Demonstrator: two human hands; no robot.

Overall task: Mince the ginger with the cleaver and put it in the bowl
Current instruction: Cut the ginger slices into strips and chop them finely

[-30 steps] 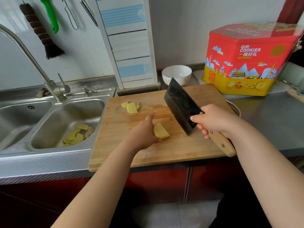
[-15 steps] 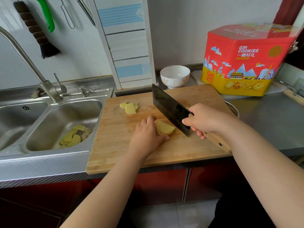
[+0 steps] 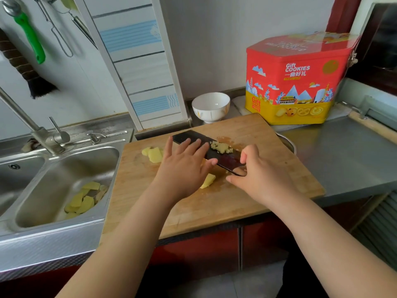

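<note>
The black cleaver [image 3: 224, 161] lies nearly flat over the wooden cutting board [image 3: 214, 203], with a small heap of minced ginger [image 3: 221, 147] on its blade. My left hand [image 3: 184, 168] rests straight fingers on the blade's left part. My right hand [image 3: 262, 175] grips the cleaver at its handle end, and the handle itself is hidden under it. A ginger chunk [image 3: 208, 180] lies on the board just below my left hand. A few ginger slices [image 3: 154, 154] sit at the board's left. The white bowl [image 3: 210, 106] stands empty behind the board.
A red and yellow cookie tin [image 3: 294, 82] stands at the back right. The steel sink [image 3: 64, 164] on the left holds ginger peels [image 3: 83, 198], with a faucet [image 3: 40, 134] behind it. A metal rim [image 3: 287, 143] shows at the board's right edge.
The cleaver has gone from upright beside the ginger chunk to lying flat with minced ginger on it. My left hand left the chunk and now rests on the blade.
</note>
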